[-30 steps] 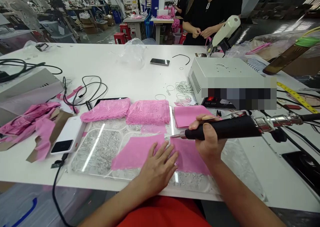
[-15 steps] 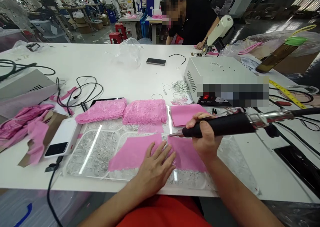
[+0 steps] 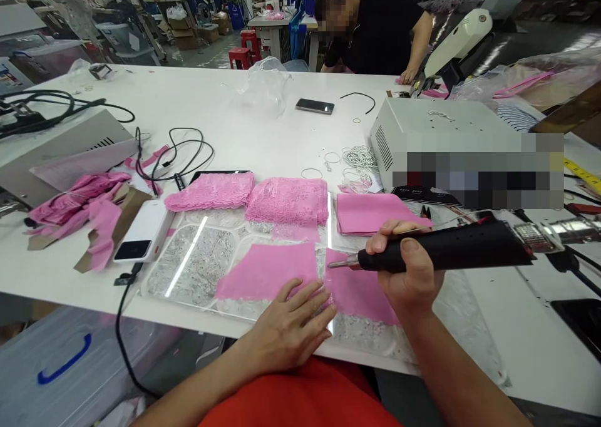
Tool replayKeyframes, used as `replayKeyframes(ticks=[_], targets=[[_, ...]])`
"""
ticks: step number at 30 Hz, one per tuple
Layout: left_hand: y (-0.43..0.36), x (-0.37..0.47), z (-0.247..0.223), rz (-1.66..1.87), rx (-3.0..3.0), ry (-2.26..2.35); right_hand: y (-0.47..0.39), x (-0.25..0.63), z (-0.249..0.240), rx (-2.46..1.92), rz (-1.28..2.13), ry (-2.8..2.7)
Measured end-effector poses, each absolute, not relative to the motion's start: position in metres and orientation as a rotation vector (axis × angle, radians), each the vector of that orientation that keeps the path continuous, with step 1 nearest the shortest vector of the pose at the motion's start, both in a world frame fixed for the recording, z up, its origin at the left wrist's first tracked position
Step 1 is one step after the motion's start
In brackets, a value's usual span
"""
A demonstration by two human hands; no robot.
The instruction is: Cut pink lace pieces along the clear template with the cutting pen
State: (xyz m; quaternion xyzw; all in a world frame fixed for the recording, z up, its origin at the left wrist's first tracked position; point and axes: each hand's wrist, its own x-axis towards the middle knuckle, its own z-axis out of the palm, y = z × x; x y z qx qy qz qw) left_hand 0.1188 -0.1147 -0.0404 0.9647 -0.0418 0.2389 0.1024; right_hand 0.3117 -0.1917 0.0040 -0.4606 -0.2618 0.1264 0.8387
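Note:
Two flat pink cloth pieces, the left one (image 3: 267, 270) and the right one (image 3: 359, 292), lie side by side on a clear patterned sheet (image 3: 197, 261). My left hand (image 3: 300, 320) rests flat, fingers spread, over the left piece's lower right corner and the narrow gap. My right hand (image 3: 410, 267) is wrapped round a black corded hand tool (image 3: 469, 245) with a thin metal tip. That tip points left, at the upper left edge of the right piece; whether it touches is unclear. Beyond lie two lacy pink stacks, left (image 3: 211, 192) and middle (image 3: 286, 200), and a smooth pink stack (image 3: 375, 213).
A grey metal box (image 3: 422, 126) stands at the back right, a white device (image 3: 145, 226) at the left. Cables (image 3: 173, 145), a phone (image 3: 314, 106) and a plastic bag (image 3: 267, 86) lie farther back. Across the table a person (image 3: 385, 26) leans over it.
The view has shifted, so the table sits differently in it. The tool tip has come down from the pieces' top corners to the right piece's left edge. My left hand has slid slightly towards me.

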Motion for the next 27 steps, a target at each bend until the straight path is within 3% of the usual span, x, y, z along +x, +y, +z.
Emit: replayKeyframes(ticks=[27], targets=[[-0.115, 0.118, -0.041, 0.732, 2.789, -0.117, -0.203, 0.306, 0.008, -1.000, 0.415, -0.602]])
